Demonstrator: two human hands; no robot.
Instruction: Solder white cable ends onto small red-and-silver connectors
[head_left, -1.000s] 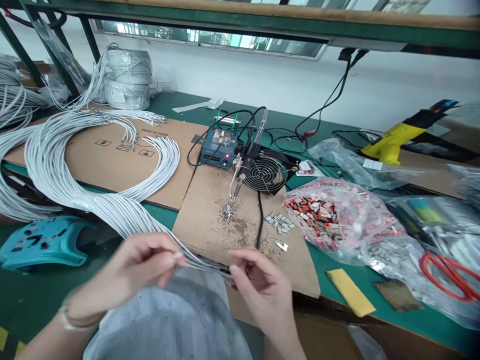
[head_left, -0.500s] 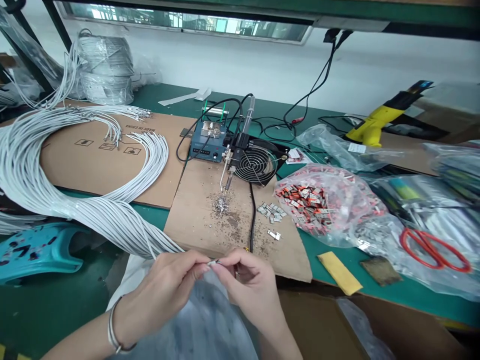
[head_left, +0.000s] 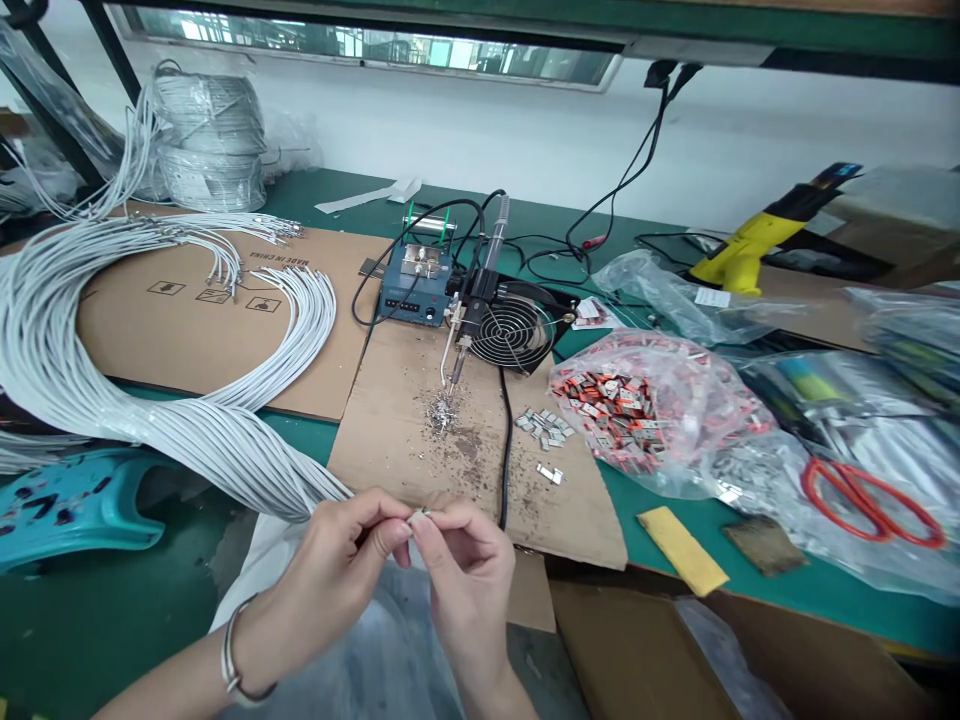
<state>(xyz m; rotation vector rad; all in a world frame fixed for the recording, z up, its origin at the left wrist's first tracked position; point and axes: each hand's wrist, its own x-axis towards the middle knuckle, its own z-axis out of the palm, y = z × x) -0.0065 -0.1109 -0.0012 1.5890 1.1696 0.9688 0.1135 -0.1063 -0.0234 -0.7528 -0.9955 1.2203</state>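
Observation:
In the head view my left hand [head_left: 341,560] pinches the end of a pale grey cable between thumb and forefinger. My right hand [head_left: 466,565] presses thumb and forefinger on the tip of that same cable, touching the left fingertips; only a sliver shows between them. A thick bundle of grey cables [head_left: 247,450] runs from the left up to my left hand. Beyond my hands, a soldering iron [head_left: 454,372] in a stand points down over a heap of solder scraps [head_left: 441,412] on a cardboard sheet [head_left: 397,400].
Behind are a blue solder feeder [head_left: 411,290] and a round fan [head_left: 517,330]. On the right lie small metal pieces [head_left: 546,428], a bag of orange-and-metal parts [head_left: 645,410], a yellow sponge [head_left: 682,550], red-handled scissors [head_left: 870,500] and a yellow heat gun [head_left: 742,255]. A turquoise plastic piece [head_left: 82,505] is at left.
My right hand has shifted left and its fingers have closed further over the cable tip. My left hand has moved slightly; less of the tip shows. Both hands keep their pinch.

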